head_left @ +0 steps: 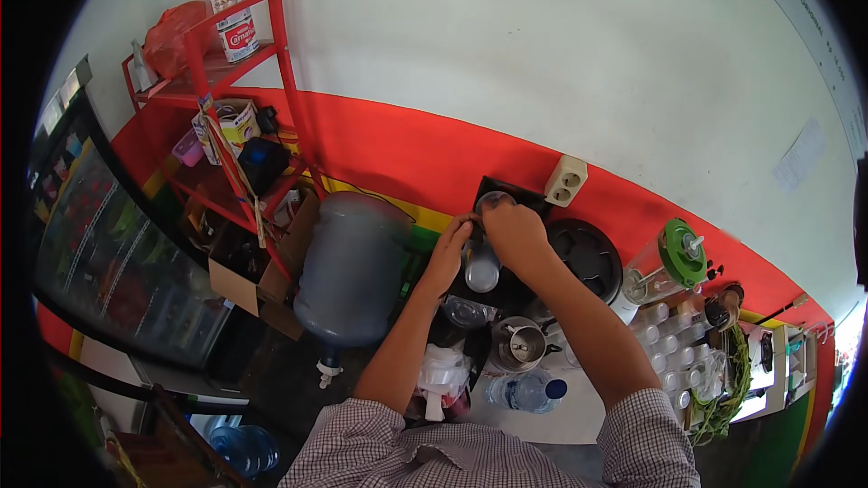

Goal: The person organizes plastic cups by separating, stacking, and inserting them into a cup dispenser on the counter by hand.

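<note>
My left hand [448, 251] and my right hand [514, 233] meet over a dark stand by the wall. Their bent fingers close on the near side of a clear, round plastic cup [495, 200], and my right hand hides part of it. Just below, between my forearms, is a second clear, rounded vessel [482, 273] with a pale bottom. Nearer to me are a clear bowl-like container [465, 311], a steel jug [518, 344] with something metal inside, and a blue-capped water bottle [528, 391] lying on its side.
Left of my arms stands a large water gallon [353, 267], beside a red shelf rack [287, 63] and a glass-door fridge [108, 253]. To the right are a black round lid [586, 258], a green-lidded jar [665, 264] and several cups [665, 343]. A wall socket [566, 183] is above.
</note>
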`<state>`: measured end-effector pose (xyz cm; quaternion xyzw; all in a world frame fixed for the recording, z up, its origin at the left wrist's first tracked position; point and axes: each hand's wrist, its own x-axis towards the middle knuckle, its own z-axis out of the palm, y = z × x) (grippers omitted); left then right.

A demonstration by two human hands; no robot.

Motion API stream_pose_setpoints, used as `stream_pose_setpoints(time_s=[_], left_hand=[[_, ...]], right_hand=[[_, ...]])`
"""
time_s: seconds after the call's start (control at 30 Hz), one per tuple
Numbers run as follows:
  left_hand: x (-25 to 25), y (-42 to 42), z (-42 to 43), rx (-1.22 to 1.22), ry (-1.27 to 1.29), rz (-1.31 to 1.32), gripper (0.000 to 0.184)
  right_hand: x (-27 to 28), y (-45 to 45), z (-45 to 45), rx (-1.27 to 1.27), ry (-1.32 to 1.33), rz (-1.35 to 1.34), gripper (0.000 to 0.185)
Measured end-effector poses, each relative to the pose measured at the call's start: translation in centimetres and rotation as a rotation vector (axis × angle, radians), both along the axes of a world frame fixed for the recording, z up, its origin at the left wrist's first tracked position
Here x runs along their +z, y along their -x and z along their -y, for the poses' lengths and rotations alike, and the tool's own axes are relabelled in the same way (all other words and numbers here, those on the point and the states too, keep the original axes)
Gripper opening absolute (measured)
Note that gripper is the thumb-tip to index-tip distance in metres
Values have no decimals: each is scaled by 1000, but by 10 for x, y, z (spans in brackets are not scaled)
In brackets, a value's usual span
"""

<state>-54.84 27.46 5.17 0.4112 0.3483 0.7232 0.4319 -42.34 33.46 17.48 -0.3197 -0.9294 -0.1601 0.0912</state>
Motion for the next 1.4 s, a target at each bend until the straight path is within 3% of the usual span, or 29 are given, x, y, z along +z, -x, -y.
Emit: stream_pose_setpoints(time_s=[0.17, 0.23, 0.27, 0.37, 0.43, 0.57, 0.7, 0.8, 0.87, 0.97, 1.13, 1.2, 1.4], left_hand=[[4, 0, 1, 28, 13, -18, 39], [40, -6, 25, 128, 241, -76, 38], [51, -9, 34, 121, 243, -84, 38], [66, -14, 54, 150, 344, 4, 36], [67, -16, 68, 295, 149, -216, 34], [95, -37, 112, 422, 74, -381, 31], [130, -85, 156, 400, 14, -341, 25], [165, -134, 179, 346, -17, -400, 25], [188, -170, 190, 241, -160, -487, 26], [222, -227, 200, 117, -203, -568, 27], [208, -315, 157, -123, -218, -646, 30], [187, -352, 135, -227, -150, -777, 28], [98, -445, 99, -482, 86, -811, 27]], right_hand=[[4, 0, 3, -109, 145, -53, 46], [-1, -1, 3, -65, 50, -159, 27], [2, -2, 5, -73, 52, -167, 27], [12, -8, 15, -96, 137, -174, 44], [25, -17, 27, -124, 232, -203, 60], [47, -42, 55, -83, 266, -333, 83], [76, -105, 100, 33, 325, -459, 81], [89, -179, 126, 116, 545, -459, 77], [86, -232, 135, 190, 827, -402, 71], [71, -308, 149, 160, 967, -383, 64], [31, -426, 163, -134, 923, -407, 68], [16, -470, 166, -236, 930, -414, 71], [-31, -583, 179, -456, 968, -564, 71]])
